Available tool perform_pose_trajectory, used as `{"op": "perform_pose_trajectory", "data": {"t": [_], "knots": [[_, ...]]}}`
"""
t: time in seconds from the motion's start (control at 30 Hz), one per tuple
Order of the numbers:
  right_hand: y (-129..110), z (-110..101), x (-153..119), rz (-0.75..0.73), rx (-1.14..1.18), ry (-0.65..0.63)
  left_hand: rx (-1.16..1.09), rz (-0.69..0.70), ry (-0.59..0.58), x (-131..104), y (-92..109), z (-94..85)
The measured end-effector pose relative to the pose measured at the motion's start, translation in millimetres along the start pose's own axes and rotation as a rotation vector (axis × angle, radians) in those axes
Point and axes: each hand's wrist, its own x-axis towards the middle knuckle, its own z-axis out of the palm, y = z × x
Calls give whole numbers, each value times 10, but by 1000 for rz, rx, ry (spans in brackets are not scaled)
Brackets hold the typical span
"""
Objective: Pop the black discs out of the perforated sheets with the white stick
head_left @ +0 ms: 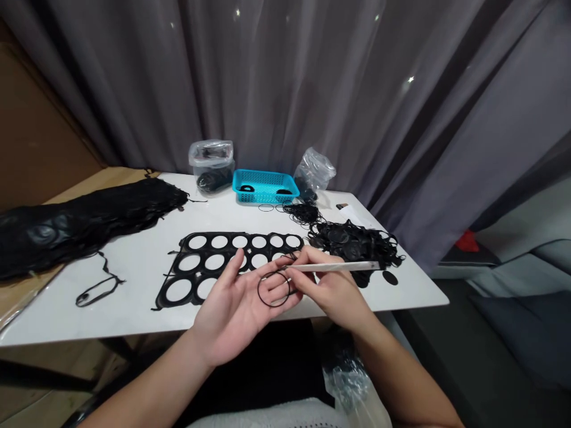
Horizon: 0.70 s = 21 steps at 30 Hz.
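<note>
My left hand (pixel 243 303) is palm up with its fingers spread, and a thin black ring (pixel 259 295) lies across the fingers. My right hand (pixel 328 285) pinches a slim metal tool (pixel 352 266), whose tip reaches the ring's upper edge. Beneath and behind my left hand, a black rubber sheet (pixel 203 251) with rows of round holes lies on the white table (pixel 129 249). To the right of my hands is a heap of black scraps and discs (pixel 361 244). Behind it sits a tangle of thin black rings (pixel 303 212).
A blue basket (pixel 267 178) with black pieces stands at the back, between a clear container (pixel 212 166) and a plastic bag (pixel 316 169). Stacked black sheets (pixel 89 220) cover the left side. A loose black strip (pixel 100 291) lies near the front left, and a black disc (pixel 389 277) at right.
</note>
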Motion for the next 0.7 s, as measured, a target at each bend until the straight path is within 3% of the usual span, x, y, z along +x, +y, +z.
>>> {"op": "perform_pose_trajectory", "data": {"t": [0.23,0.7], "knots": [[-14,-96,-95,0,166,169,8,-25,-102,-78,39,85],[-17,-95,-131,19,201,209,21,-41,-142,-165,37,86]]}}
